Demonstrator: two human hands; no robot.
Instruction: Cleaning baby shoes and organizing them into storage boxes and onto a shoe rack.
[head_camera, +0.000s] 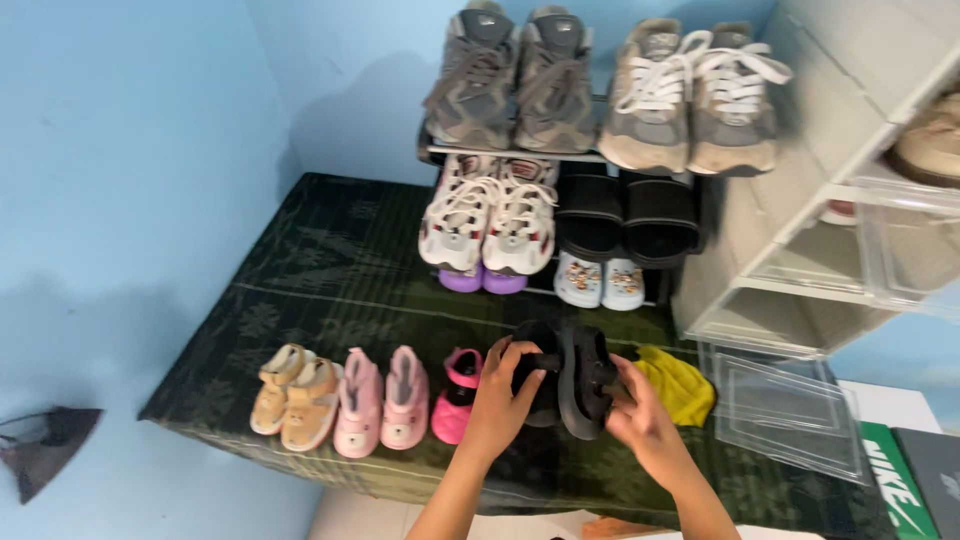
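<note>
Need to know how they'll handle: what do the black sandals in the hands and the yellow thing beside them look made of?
Black sandals: likely moulded rubber or foam, matte, with thick chunky soles and straps; the left hand and right hand each grip one. Yellow thing: it appears to be soft cloth, since it lies crumpled and folded, but the exact fabric cannot be told.

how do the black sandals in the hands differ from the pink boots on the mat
The black sandals are dark, open and strappy; the pink boots are pale and closed. The sandals are gripped by the left hand and right hand, while the boots stand untouched. The sandals look larger. Both are pairs set side by side.
</note>
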